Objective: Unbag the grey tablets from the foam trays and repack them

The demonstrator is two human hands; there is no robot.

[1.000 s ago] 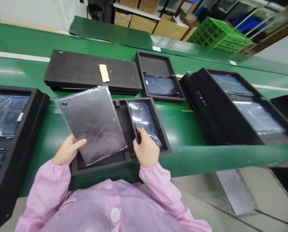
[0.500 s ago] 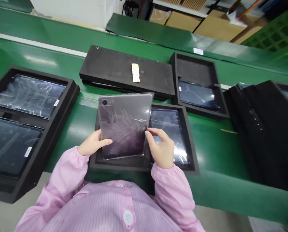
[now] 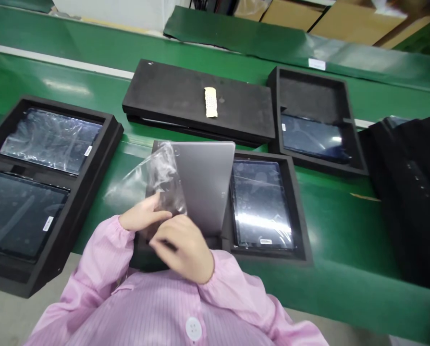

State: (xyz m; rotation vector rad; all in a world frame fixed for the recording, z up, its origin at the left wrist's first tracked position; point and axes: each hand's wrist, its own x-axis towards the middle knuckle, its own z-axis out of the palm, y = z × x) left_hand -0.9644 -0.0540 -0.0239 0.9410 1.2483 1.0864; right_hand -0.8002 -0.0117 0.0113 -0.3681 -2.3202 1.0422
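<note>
In front of my chest a grey tablet (image 3: pixel 207 185) is held up with its back facing me. My left hand (image 3: pixel 144 214) grips its left side, thumb across the back. A clear plastic film (image 3: pixel 167 178) is peeled off the right part of the back and bunches over the left, hiding the camera corner. My right hand (image 3: pixel 186 247), slightly blurred, is closed in a pinch on the film's lower edge, close to my left thumb. Below lies a black foam tray (image 3: pixel 301 235); a second tablet (image 3: pixel 261 202) rests screen up in its right compartment.
At left, another black tray (image 3: pixel 95 168) holds two film-covered tablets. Behind my hands lies a closed black tray (image 3: pixel 171 91) with a yellow label (image 3: pixel 211 102). Back right, an open tray (image 3: pixel 315 96) holds one tablet. Black trays (image 3: pixel 409 202) stand at far right on the green bench (image 3: pixel 344 230).
My right hand has moved left from the tablet's right edge, drawing the film across with it. The right part of the tablet's back is now bare. My left hand stays on the left side.
</note>
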